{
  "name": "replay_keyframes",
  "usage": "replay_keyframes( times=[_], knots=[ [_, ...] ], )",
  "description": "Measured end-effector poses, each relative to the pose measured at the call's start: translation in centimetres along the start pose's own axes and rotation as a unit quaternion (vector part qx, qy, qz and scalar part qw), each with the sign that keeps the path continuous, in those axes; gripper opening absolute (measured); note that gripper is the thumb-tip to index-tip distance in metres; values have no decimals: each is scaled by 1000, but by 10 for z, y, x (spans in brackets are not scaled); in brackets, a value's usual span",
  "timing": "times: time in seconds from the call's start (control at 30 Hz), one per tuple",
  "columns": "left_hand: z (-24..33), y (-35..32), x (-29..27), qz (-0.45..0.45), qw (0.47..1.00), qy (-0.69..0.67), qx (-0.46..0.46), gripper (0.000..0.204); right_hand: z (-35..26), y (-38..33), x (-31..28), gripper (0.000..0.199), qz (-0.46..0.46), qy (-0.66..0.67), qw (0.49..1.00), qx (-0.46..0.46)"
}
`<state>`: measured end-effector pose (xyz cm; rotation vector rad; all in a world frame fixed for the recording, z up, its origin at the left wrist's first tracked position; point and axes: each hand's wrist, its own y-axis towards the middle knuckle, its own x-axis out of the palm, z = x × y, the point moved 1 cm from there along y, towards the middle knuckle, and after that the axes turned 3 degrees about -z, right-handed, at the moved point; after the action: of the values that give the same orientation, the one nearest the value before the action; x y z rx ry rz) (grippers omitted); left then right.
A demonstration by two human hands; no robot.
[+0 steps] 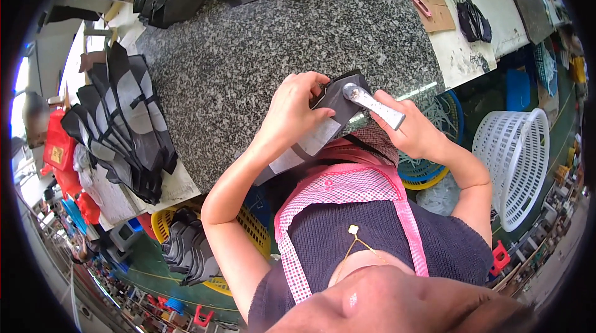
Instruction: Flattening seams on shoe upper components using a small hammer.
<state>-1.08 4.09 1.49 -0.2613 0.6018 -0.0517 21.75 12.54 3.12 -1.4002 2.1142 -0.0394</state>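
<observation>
Layered fabric panel, dark grey with a lighter grey section and black strip, sits at the near edge of the speckled granite worktop, in front of the pink apron. Long axis runs diagonally, dark end pointing upper right, other end lower left toward the person. Left hand part-curled, thumb and fingers gripping the panel; right hand closed round a silver hammer-like tool, head over the dark end.
</observation>
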Motion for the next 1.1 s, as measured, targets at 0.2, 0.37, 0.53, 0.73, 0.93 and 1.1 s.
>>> replay_keyframes(
  times=[0.2, 0.37, 0.53, 0.73, 0.93, 1.1],
  knots=[
    [-15, 7, 7, 86, 990, 50, 95, 15, 2, 1, -3, 33, -1, 22, 1000, -10],
    [-23, 6, 12, 104, 935, 197, 277, 23, -23, 20, -35, 21, -3, 10, 1000, 14],
    [-17, 1, 11, 99, 892, 318, 305, 27, -19, 34, -27, 21, -83, -79, 993, -4],
    [-19, -2, 9, 114, 903, 301, 285, 21, -27, 32, -28, 17, -22, -7, 1000, -14],
    [-22, -13, 16, 186, 970, 104, 122, 14, -11, 38, -20, 16, -38, -28, 998, -33],
    [-22, -17, 25, 200, 962, 98, 158, 11, -19, 33, -23, 12, 59, 13, 994, -87]
  ],
)
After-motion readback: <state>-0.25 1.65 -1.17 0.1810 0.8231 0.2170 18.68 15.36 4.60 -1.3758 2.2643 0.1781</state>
